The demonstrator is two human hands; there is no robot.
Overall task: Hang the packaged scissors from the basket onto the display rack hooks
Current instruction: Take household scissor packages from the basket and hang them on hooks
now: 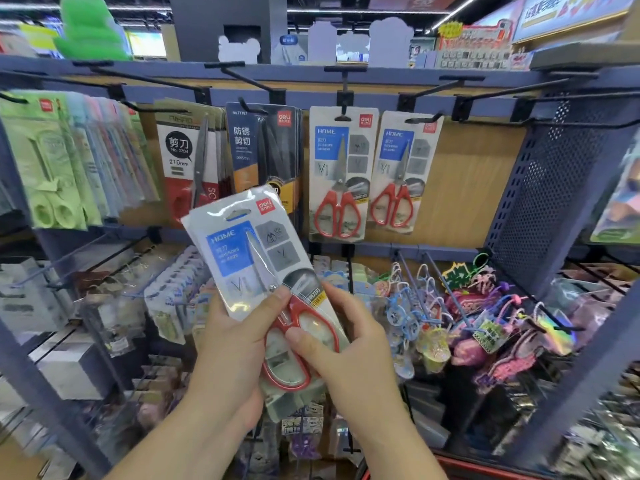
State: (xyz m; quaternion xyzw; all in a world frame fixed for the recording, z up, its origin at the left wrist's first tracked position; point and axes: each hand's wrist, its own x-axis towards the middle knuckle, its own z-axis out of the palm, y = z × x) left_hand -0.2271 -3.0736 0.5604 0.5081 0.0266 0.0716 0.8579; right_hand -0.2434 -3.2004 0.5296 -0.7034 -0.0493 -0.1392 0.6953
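Observation:
I hold one packaged scissors, a white card with a blue HOME label and red handles, tilted to the left in front of the rack. My left hand grips its lower left, thumb on the blister. My right hand holds the lower right edge, thumb on the red handle. Two matching packs hang above: one on the centre hook, another on the hook to its right. The basket shows only as a red rim at the bottom.
Other scissors packs hang left of the centre hook: black ones, red and white ones, green ones. Bare black hooks jut out at upper right beside a perforated blue side panel. Keychains and small goods fill the lower row.

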